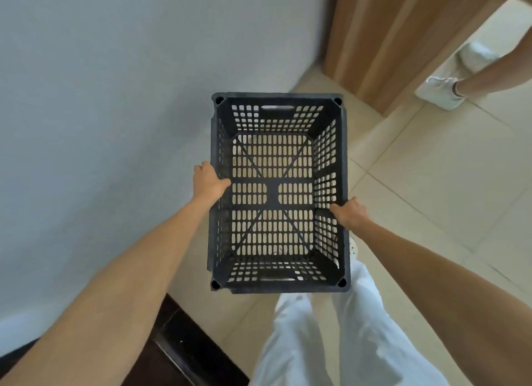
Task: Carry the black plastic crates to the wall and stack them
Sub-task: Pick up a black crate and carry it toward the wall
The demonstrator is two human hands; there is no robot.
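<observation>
A black plastic crate (344,155) with perforated walls and floor hangs in front of me, open side up and empty. My left hand (207,181) grips its left rim about halfway along. My right hand (349,212) grips the right rim a little nearer to me. The crate's left side is close to a pale grey wall (115,112). Beige floor tiles show through the holes in its bottom. No other crate is in view.
A wooden door frame (383,40) stands at the back right. Another person's leg and white shoe (440,90) are in the doorway. A dark wooden piece (184,345) lies at the wall's foot near me. My own white trousers (339,342) are below.
</observation>
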